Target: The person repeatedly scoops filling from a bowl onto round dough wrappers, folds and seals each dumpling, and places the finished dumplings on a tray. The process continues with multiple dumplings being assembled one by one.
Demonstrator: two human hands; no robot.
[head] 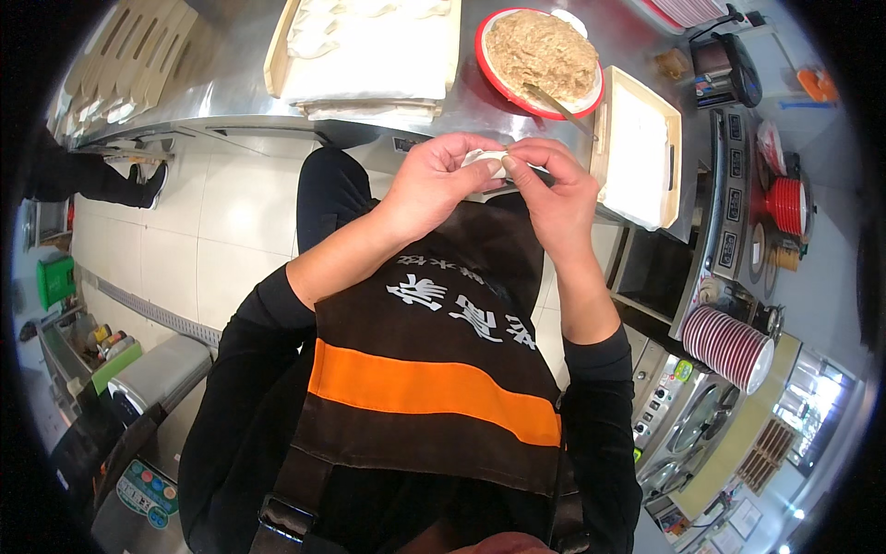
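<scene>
Between the fingertips of both hands is a pale dumpling [490, 163], its edge pinched together. My left hand [443, 173] cups it from the left, with the thumb across its front. The thumb and index finger of my right hand [557, 183] pinch its right end. Beyond the hands, a red-rimmed bowl [482, 59] holds a mound of minced filling [543, 52], with a metal spatula or knife [559, 107] leaning in it. Left of the bowl, a cloth-lined wooden tray [277, 55] carries several folded dumplings [311, 38] at its far side. Any filling inside the held dumpling is hidden.
A smaller wooden tray [675, 166] with a white lining stands at the right on the steel counter [228, 83]. Stacked wooden trays [131, 55] are at the far left. Another person's legs [104, 180] show at the left. Stacked bowls [727, 350] stand by the cooking equipment at the right.
</scene>
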